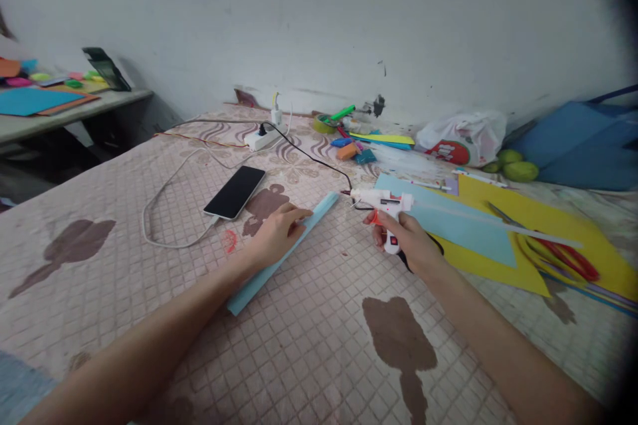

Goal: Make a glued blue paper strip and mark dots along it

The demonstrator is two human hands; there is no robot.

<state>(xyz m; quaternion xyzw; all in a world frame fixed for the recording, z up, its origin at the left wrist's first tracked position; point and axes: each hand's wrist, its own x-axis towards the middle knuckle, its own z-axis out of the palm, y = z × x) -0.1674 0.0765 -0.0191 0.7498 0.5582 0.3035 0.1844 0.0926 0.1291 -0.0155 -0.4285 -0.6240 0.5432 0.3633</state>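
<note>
A narrow strip of folded light blue paper (272, 271) lies slantwise on the cloth-covered table. My left hand (279, 232) rests on it, fingers bent and holding the strip against the cloth. In my right hand (411, 239) is a white hot glue gun (391, 207), gripped by its handle with a finger at the orange trigger. The gun's nozzle points left, a little apart from the strip's far end. A long translucent glue stick (498, 220) juts from its back over the coloured sheets. The black cord runs from the gun toward a power strip.
A charging phone (235, 192) lies left of my left hand, near the power strip (262, 137). Light blue paper (478, 242) and yellow paper (498, 202) lie right, with red-handled scissors (568, 255). Clay packets (347, 151), tape (323, 123), a plastic bag (463, 136) and green fruit (520, 170) line the wall.
</note>
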